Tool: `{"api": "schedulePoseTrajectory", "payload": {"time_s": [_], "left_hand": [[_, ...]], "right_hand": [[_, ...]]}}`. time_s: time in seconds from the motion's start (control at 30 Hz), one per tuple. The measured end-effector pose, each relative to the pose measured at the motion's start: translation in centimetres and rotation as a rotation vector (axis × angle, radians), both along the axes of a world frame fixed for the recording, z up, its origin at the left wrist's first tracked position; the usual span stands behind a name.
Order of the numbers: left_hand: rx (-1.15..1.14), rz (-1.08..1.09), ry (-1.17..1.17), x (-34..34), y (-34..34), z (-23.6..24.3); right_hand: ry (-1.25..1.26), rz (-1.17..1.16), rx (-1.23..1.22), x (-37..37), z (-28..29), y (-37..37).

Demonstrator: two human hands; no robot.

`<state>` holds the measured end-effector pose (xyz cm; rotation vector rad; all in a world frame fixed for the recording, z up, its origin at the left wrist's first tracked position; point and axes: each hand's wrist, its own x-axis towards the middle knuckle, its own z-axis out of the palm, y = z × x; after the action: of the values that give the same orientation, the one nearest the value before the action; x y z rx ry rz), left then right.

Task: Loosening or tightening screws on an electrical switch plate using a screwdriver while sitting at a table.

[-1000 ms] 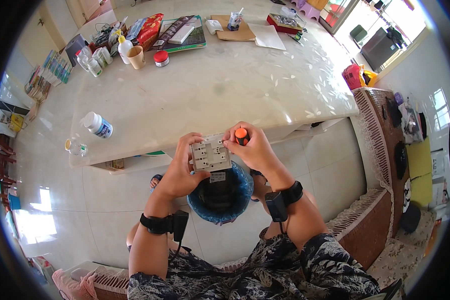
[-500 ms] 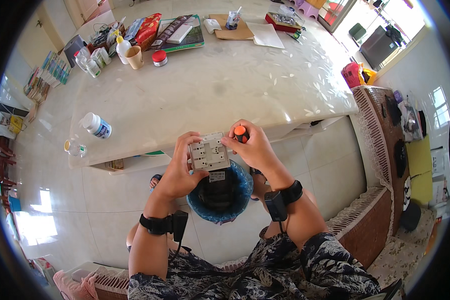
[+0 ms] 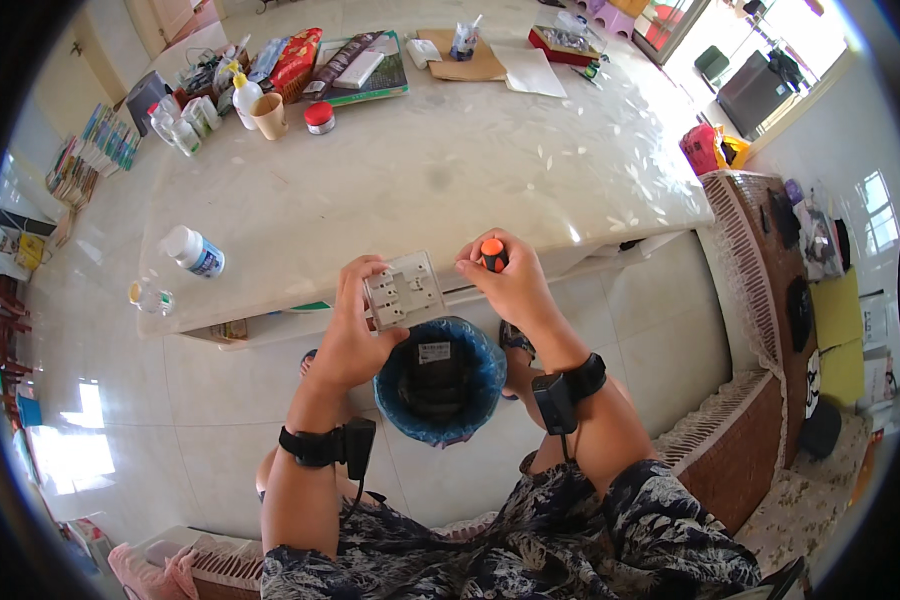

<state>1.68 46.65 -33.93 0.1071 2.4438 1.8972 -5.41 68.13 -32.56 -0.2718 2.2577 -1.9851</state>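
Note:
My left hand (image 3: 355, 330) grips a white square plastic plate (image 3: 403, 289), like the back of a switch, with molded slots and posts facing up. It holds it over a bin (image 3: 440, 425) lined with a blue bag, with something dark and a white label inside. Just right of the plate, my right hand (image 3: 510, 285) is closed round an orange-and-black screwdriver handle (image 3: 493, 252); whether a blade is on it I cannot make out. Its fingers are apart from the plate. Both hands are near the front edge of the pale table (image 3: 440, 170).
A white bottle (image 3: 192, 250) and a clear container (image 3: 151, 296) stand at the table's left front. Bottles, a paper cup (image 3: 269, 117), books and papers fill the back. A lace-trimmed brown sofa (image 3: 740, 260) borders the right. My sandalled feet flank the bin.
The plate has tilted and shifted slightly left in my left hand. My right hand has let go of the plate's edge and moved a little right and up with the screwdriver.

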Motion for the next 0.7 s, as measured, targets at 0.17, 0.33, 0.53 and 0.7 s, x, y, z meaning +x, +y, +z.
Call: {"api": "schedulePoseTrajectory", "payload": {"time_s": [0.17, 0.33, 0.53, 0.7], "left_hand": [[-0.201, 0.244, 0.143, -0.6, -1.2, -0.5], [-0.295, 0.347, -0.009, 0.3, -1.5, -1.2], [-0.288, 0.304, 0.003, 1.1, -2.7, -1.3], [-0.259, 0.347, 0.001, 1.4, -3.5, -1.6]], "right_hand": [[-0.057, -0.04, 0.286, -4.8, -3.1, -2.7], [0.11, 0.016, 0.584, -10.5, -6.4, -8.2], [-0.011, -0.025, 0.623, -14.8, -8.0, -11.4], [-0.074, 0.022, 0.651, -13.6, -6.9, -11.4]]}}
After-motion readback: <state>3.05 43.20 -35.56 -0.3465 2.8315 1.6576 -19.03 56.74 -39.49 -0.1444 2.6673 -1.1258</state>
